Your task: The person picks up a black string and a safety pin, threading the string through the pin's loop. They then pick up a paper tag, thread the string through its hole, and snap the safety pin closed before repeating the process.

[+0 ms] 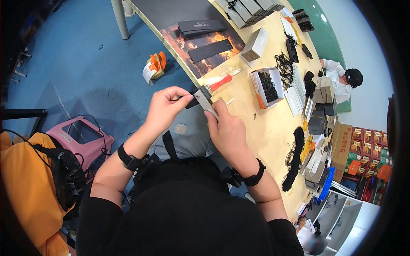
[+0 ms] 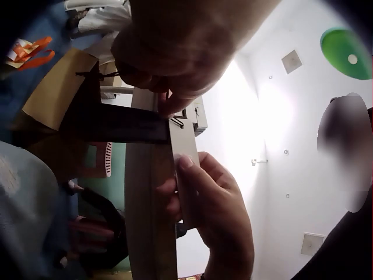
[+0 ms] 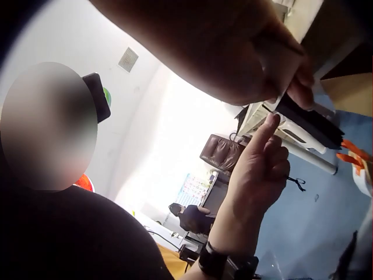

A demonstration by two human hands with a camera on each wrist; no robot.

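My right hand (image 1: 230,132) grips a narrow grey card (image 1: 203,101) at the table's near edge, thumb on its face in the left wrist view. A black cord (image 2: 177,122) shows at the card's upper end. My left hand (image 1: 164,109) pinches the cord between thumb and forefinger; in the right wrist view the cord's looped end (image 3: 299,184) hangs out behind that hand's curled fingers. Beside the card a flat black strip (image 2: 125,122) sticks out towards the left, its far end partly hidden by the card and my hands.
On the table are a red-handled tool (image 1: 221,82), a white box of black cords (image 1: 268,87), a stack of grey cards (image 1: 255,45) and a dark cord bundle (image 1: 294,160). Black strips (image 1: 210,50) lie on a flame-print sheet. A pink plastic stool (image 1: 79,134) stands at left.
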